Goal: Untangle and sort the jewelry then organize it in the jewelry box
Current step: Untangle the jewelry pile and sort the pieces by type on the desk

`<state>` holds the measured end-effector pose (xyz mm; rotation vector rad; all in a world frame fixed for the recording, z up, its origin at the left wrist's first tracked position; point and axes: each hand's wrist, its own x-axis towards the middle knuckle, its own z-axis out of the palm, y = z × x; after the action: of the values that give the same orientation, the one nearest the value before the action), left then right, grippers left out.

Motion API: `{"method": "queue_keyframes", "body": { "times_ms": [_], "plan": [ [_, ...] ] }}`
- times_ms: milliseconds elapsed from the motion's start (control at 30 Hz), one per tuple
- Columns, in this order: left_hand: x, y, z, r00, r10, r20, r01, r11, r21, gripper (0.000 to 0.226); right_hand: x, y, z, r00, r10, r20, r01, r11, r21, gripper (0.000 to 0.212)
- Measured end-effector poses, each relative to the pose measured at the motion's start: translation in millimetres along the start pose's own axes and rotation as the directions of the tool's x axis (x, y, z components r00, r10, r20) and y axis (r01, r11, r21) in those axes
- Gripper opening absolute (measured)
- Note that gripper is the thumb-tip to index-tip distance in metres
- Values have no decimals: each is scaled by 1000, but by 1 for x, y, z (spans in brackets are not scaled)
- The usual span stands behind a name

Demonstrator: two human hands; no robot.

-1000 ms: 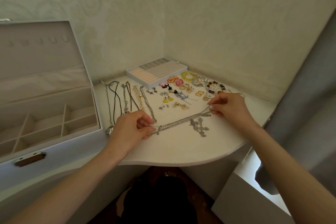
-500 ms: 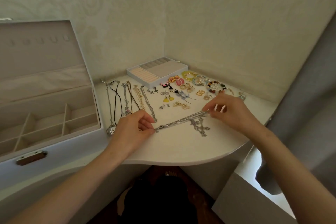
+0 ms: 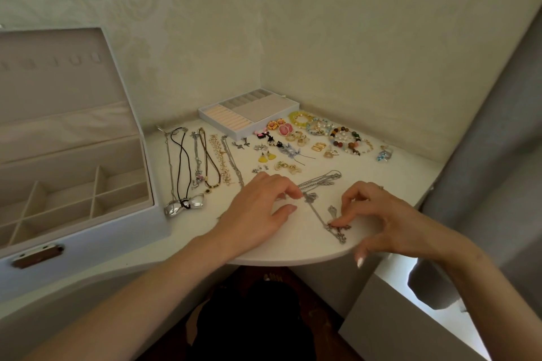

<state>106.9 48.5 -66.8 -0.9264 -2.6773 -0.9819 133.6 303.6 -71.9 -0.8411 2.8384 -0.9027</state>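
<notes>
A silver necklace [image 3: 318,212] with leaf charms lies bent on the white corner table [image 3: 404,173], near its front edge. My left hand [image 3: 261,205] is curled over one end of it, fingertips pinched at the chain. My right hand [image 3: 381,214] rests fingertips on the charms at the other end, with the thumb hanging off the table edge. The open white jewelry box [image 3: 88,228] stands at the left, its divided compartments bare.
Several necklaces [image 3: 190,161] lie in a row beside the box. Earrings [image 3: 278,149] and bead bracelets [image 3: 337,135] are spread at the back. A removable ring tray [image 3: 243,135] sits in the corner. A grey curtain [image 3: 498,155] hangs at the right.
Both hands came closer together and nearer the front edge. The silver necklace, stretched straight between them before, now lies bent on the table. The right hand let go its pinch.
</notes>
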Motion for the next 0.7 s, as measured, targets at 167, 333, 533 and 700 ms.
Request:
{"method": "queue_keyframes", "body": {
  "times_ms": [167, 333, 533, 700],
  "plan": [
    [16, -1, 6, 998, 21, 58, -22, 1000, 17, 19, -3, -1, 5, 998, -29, -56, 33, 996, 89, 24],
    [23, 2, 5, 999, -23, 29, 26, 994, -105, 26, 4, -8, 2, 986, -36, -165, 88, 943, 320, 18],
    [30, 17, -11, 974, 16, 225, 77, 913, -400, 36, 34, -25, -11, 914, 77, -397, 32, 965, 261, 10],
    [45, 25, -17, 997, -28, 75, 57, 904, -425, 22, 54, -42, -24, 870, 154, -469, 46, 921, 386, 12]
  ]
}}
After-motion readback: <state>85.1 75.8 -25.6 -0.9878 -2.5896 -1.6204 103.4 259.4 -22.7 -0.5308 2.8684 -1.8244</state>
